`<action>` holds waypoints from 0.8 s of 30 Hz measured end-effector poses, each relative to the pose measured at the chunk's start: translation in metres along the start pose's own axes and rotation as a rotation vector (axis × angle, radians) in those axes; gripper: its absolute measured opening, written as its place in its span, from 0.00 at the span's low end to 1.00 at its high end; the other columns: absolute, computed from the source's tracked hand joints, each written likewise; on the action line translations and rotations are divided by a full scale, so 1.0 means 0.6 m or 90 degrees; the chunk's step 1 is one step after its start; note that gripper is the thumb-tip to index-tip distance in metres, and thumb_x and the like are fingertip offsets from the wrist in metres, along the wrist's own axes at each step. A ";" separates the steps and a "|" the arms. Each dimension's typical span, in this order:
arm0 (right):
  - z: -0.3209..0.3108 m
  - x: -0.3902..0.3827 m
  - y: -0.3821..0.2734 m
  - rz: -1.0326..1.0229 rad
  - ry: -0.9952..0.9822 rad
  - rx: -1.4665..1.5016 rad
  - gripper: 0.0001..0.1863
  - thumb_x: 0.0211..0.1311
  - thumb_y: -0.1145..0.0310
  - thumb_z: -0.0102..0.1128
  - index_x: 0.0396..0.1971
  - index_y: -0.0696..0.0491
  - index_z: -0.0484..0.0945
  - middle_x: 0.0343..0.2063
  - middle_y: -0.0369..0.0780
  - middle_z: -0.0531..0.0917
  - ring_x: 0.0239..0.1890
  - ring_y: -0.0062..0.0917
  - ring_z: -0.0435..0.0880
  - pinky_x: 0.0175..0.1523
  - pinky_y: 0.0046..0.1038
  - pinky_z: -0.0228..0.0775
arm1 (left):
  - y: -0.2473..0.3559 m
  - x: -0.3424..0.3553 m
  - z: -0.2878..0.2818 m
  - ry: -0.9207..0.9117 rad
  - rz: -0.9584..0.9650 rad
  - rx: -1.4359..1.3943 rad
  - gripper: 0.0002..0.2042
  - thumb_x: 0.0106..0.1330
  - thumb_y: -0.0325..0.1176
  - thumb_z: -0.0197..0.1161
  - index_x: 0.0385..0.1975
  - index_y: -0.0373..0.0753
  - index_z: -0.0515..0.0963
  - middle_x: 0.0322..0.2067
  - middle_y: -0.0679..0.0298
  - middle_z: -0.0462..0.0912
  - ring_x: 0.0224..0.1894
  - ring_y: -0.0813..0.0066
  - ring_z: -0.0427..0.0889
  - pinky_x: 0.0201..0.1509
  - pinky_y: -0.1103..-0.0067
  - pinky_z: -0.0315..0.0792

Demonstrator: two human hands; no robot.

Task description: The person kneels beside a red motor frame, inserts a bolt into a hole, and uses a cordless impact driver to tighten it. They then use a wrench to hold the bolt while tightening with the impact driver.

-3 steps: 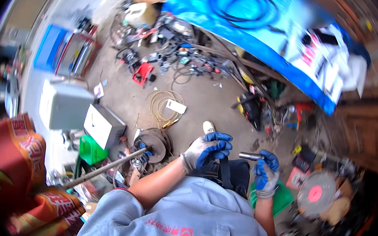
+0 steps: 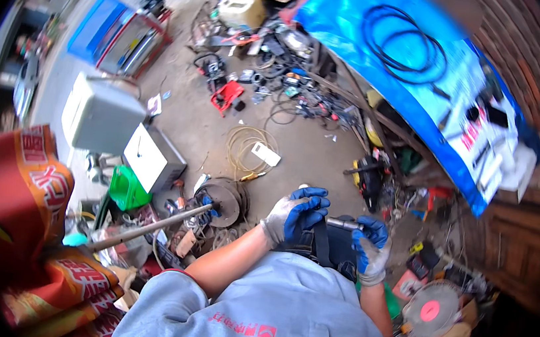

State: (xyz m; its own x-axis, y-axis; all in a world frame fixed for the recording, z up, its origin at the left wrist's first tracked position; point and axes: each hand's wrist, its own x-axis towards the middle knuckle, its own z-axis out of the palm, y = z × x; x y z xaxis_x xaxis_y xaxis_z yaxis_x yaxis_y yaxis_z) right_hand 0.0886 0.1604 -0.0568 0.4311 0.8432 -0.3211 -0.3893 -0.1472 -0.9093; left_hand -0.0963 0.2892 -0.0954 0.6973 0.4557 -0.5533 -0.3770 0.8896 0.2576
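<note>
Both hands wear grey-and-blue work gloves. My right hand (image 2: 372,248) is closed around a short, shiny metal cylinder (image 2: 343,223), which points left toward my other hand. My left hand (image 2: 298,217) has its blue-coated fingers curled; whatever lies inside them, if anything, is hidden. A dark strap (image 2: 322,244) runs down right beside the left fingers, over dark trousers, and I cannot tell whether the fingers touch it. A small gap shows between the cylinder's end and the left fingertips.
Ahead on the floor lie a coiled yellowish hose (image 2: 236,148) and a white flat piece (image 2: 266,154). A reel (image 2: 225,202) with a long pole stands left. Cables and tools (image 2: 293,84) heap up ahead, beside a blue-sheeted table (image 2: 340,20). A round disc (image 2: 432,310) lies right.
My right hand has moved left with the metal cylinder, bringing its end close to my left hand. The left hand has barely shifted. The surroundings have swung rightward in view.
</note>
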 end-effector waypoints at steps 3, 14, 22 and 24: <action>0.190 0.054 -0.053 -0.135 -0.259 -0.184 0.16 0.53 0.83 0.61 0.43 0.59 0.76 0.39 0.36 0.78 0.38 0.17 0.77 0.43 0.19 0.70 | 0.074 -0.061 -0.064 -0.014 0.158 -0.210 0.17 0.69 0.26 0.53 0.57 0.36 0.68 0.44 0.59 0.79 0.47 0.64 0.79 0.51 0.71 0.76; 0.678 0.315 0.043 -0.567 -0.878 -0.534 0.18 0.44 0.68 0.69 0.40 0.49 0.79 0.37 0.41 0.80 0.33 0.36 0.82 0.36 0.36 0.74 | 0.403 -0.104 -0.287 0.057 0.458 -0.522 0.12 0.69 0.26 0.54 0.51 0.40 0.74 0.45 0.60 0.80 0.41 0.69 0.81 0.49 0.71 0.78; 1.030 0.396 0.072 -0.464 -1.166 -0.525 0.20 0.49 0.63 0.68 0.45 0.48 0.78 0.40 0.44 0.79 0.34 0.39 0.83 0.38 0.37 0.77 | 0.643 -0.279 -0.349 0.100 0.615 -0.640 0.13 0.73 0.28 0.48 0.53 0.35 0.70 0.40 0.62 0.79 0.33 0.76 0.79 0.38 0.78 0.78; 1.121 0.403 0.083 -0.414 -1.146 -0.503 0.20 0.47 0.69 0.69 0.44 0.51 0.77 0.35 0.44 0.81 0.31 0.39 0.83 0.36 0.36 0.76 | 0.670 -0.310 -0.431 0.031 0.651 -0.697 0.12 0.73 0.29 0.48 0.51 0.33 0.71 0.37 0.63 0.77 0.30 0.77 0.76 0.35 0.80 0.77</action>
State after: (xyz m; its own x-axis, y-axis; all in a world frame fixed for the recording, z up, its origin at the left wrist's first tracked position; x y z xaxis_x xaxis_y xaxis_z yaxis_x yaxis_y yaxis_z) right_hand -0.3740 0.7045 -0.0017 -0.9630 0.2314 0.1380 0.0252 0.5875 -0.8089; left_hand -0.5351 0.5544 -0.0939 -0.1554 0.8295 -0.5364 -0.9487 -0.2768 -0.1532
